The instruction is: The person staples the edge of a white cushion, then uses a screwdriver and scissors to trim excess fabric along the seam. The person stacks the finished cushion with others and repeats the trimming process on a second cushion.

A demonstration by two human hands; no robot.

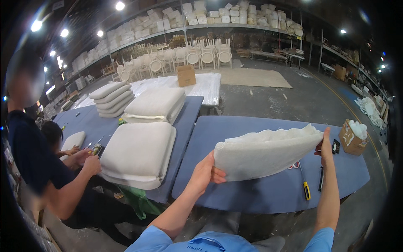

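Note:
A white upholstered seat cushion (264, 157) is held up on edge above the blue-covered table (235, 199). Its rough, wavy fabric edge faces upward. My left hand (206, 171) grips the cushion's left end, fingers curled around its lower corner. At the opposite end, my right hand (325, 149) clasps the right corner. Partly hidden below the cushion are scissors (296, 164) with red and white handles. Close to my right forearm lie a yellow-handled screwdriver (307, 190) and a slim black tool (321, 178). A black device (336, 146) sits just past my right hand.
Stacked white cushions (136, 149) stand on the table to the left, where two people work; one holds a tool (97, 149). An open cardboard box (354, 137) with white filling is at the right edge. Farther back are a brown box (186, 75) and chair frames (193, 58).

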